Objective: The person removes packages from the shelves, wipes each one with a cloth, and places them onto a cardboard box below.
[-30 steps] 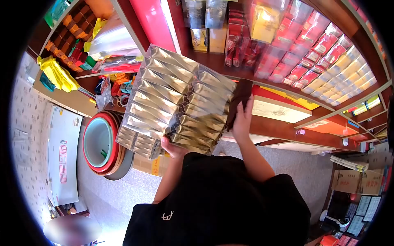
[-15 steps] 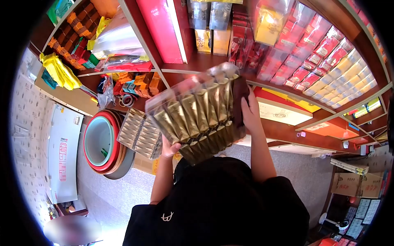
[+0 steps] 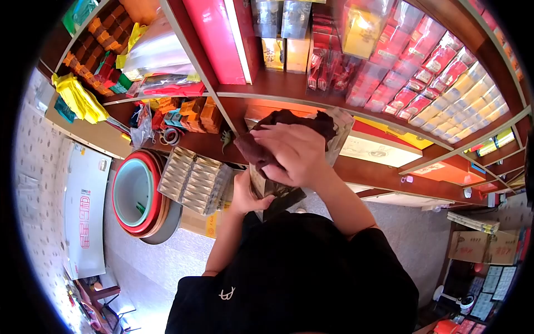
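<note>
My left hand [image 3: 247, 195] grips the near left edge of a clear-wrapped pack of gold packets [image 3: 339, 131], which is tilted and mostly covered by my other hand and a cloth. A crumpled dark brown cloth [image 3: 289, 118] lies over the pack's upper side. My right hand [image 3: 295, 153] holds this cloth against the pack, fingers bent over it and pointing left. Left of my left hand stands another pack of gold packets [image 3: 194, 181], in two columns.
Nested round tubs [image 3: 133, 192] stand at the left, near a white box [image 3: 86, 211]. Ahead are wooden shelves [image 3: 278, 83] with red and yellow packages [image 3: 411, 72]. Orange boxes [image 3: 192, 114] and a tape roll [image 3: 171, 135] sit on the lower left shelf. A chair shows at the bottom left.
The held pack has turned so that its gold face is largely out of sight. My right hand has moved left from the pack's right edge, with the brown cloth, across its upper side.
</note>
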`<state>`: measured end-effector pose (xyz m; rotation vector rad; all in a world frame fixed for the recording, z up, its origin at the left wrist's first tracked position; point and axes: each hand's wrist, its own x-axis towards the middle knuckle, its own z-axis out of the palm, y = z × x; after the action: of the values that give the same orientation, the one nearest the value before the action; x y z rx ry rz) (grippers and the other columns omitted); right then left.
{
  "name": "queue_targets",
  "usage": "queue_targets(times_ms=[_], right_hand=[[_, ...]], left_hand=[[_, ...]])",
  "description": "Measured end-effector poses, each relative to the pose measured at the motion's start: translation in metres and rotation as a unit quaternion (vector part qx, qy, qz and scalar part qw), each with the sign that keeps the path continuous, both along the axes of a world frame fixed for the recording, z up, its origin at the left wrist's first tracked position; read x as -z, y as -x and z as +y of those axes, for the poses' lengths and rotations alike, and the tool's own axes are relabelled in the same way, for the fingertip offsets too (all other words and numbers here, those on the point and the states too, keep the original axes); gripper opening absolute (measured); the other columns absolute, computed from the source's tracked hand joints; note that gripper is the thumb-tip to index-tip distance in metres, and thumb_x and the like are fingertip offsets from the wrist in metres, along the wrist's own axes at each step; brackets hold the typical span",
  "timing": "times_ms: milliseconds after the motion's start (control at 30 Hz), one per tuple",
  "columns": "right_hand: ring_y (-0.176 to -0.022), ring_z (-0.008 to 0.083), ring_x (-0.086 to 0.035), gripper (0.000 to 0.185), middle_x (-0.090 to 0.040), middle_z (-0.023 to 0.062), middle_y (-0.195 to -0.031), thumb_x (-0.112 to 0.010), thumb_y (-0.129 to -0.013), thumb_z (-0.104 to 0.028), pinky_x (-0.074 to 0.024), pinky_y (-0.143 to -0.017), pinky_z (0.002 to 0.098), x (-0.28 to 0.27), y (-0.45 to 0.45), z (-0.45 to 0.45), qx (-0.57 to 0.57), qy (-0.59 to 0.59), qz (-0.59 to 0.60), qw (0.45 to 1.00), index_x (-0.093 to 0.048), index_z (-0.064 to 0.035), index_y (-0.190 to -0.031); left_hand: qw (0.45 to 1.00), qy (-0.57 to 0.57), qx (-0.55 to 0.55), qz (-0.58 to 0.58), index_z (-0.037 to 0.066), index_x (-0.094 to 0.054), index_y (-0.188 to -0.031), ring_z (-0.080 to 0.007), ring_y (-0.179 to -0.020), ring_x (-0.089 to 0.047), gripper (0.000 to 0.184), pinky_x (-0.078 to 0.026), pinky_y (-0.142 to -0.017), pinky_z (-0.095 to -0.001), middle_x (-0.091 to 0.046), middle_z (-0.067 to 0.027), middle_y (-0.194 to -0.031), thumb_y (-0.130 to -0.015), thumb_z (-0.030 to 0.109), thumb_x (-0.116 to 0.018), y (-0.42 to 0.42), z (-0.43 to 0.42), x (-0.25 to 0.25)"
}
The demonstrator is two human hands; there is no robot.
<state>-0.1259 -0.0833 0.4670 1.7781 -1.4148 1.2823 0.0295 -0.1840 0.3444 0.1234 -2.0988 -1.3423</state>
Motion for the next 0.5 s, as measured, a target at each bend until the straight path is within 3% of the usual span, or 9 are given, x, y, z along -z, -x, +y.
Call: queue_targets(times_ms=[100,167,267,333,367,433,467,500], right_hand=[[-0.081,0.0261,-0.067,0.03,-0.069,0.0085,-0.093,-0.067,-0.07,-0.02,-0.0546,-0.076,0.0383,0.002,0.023,0.003,-0.015,-0.041,-0.018,0.999,-0.066,-0.0063,-0.096],[-0.078,0.0277,-0.067,0.029,-0.068,0.0107,-0.09,-0.067,-0.072,-0.02,-0.0543,-0.076,0.0414,0.016,0.053,0.01,0.061,-0.038,0.01,0.997,-0.065,-0.0047,-0.097],[-0.079,0.0323,-0.065,0.025,-0.066,0.015,-0.09,-0.063,-0.079,-0.018,-0.0524,-0.081,0.0402,0.055,0.091,0.018,0.126,-0.026,-0.016,0.992,-0.064,-0.0017,-0.097],[-0.092,0.0323,-0.063,0.03,-0.064,0.0185,-0.102,-0.054,-0.089,-0.016,-0.0479,-0.089,0.036,0.081,0.094,0.019,0.194,0.01,-0.297,0.935,-0.06,0.0003,-0.113],[-0.092,0.0323,-0.063,0.03,-0.064,0.0185,-0.102,-0.054,-0.089,-0.016,-0.0479,-0.089,0.036,0.095,0.092,0.015,0.194,0.011,-0.296,0.935,-0.06,0.0003,-0.113],[-0.109,0.0293,-0.057,0.039,-0.058,0.0208,-0.12,-0.043,-0.098,-0.017,-0.0407,-0.097,0.0337,0.127,0.084,0.006,0.15,0.068,-0.429,0.888,-0.047,0.0011,-0.132],[-0.121,0.025,-0.05,0.047,-0.051,0.0191,-0.133,-0.038,-0.1,-0.02,-0.0358,-0.103,0.0342,0.152,0.083,0.012,0.132,-0.052,-0.484,0.863,-0.034,0.001,-0.142],[-0.121,0.025,-0.05,0.047,-0.051,0.0191,-0.133,-0.038,-0.1,-0.02,-0.0358,-0.103,0.0342,0.167,0.078,0.019,0.132,-0.052,-0.484,0.863,-0.034,0.001,-0.142]], left_hand=[[0.999,-0.002,-0.041,0.008,-0.009,-0.056,-0.108,-0.0175,-0.077,-0.064,0.073,-0.051,-0.074,-0.0306,-0.066,-0.0128,-0.086,-0.056,0.036,-0.079,-0.01,0.007,0.01],[0.987,-0.139,-0.037,0.069,-0.01,-0.056,-0.104,-0.0144,-0.078,-0.062,0.071,-0.05,-0.074,-0.0287,-0.065,-0.0105,-0.086,-0.058,0.039,-0.079,-0.013,0.008,0.015],[0.984,-0.153,-0.049,0.079,-0.011,-0.056,-0.104,-0.0134,-0.078,-0.061,0.071,-0.049,-0.074,-0.0272,-0.065,-0.009,-0.087,-0.061,0.041,-0.078,-0.016,0.008,0.013],[0.983,-0.163,-0.053,0.073,-0.011,-0.055,-0.105,-0.0132,-0.079,-0.06,0.072,-0.048,-0.075,-0.0272,-0.064,-0.0086,-0.089,-0.063,0.042,-0.078,-0.017,0.008,0.013],[0.983,-0.162,-0.052,0.075,-0.011,-0.055,-0.105,-0.0132,-0.079,-0.06,0.072,-0.048,-0.075,-0.0272,-0.064,-0.0086,-0.089,-0.063,0.042,-0.078,-0.015,0.009,0.011],[0.976,-0.179,-0.073,0.105,-0.01,-0.055,-0.106,-0.0131,-0.081,-0.059,0.072,-0.048,-0.075,-0.0272,-0.064,-0.0078,-0.09,-0.065,0.044,-0.078,-0.011,0.009,0.007],[0.971,-0.196,-0.084,0.109,-0.01,-0.053,-0.108,-0.0132,-0.082,-0.058,0.076,-0.047,-0.075,-0.0266,-0.063,-0.0065,-0.091,-0.065,0.047,-0.079,-0.011,0.008,0.01],[0.971,-0.196,-0.083,0.109,-0.01,-0.053,-0.108,-0.0132,-0.082,-0.058,0.076,-0.047,-0.075,-0.0266,-0.063,-0.0065,-0.091,-0.065,0.047,-0.079,-0.014,0.005,0.011]])
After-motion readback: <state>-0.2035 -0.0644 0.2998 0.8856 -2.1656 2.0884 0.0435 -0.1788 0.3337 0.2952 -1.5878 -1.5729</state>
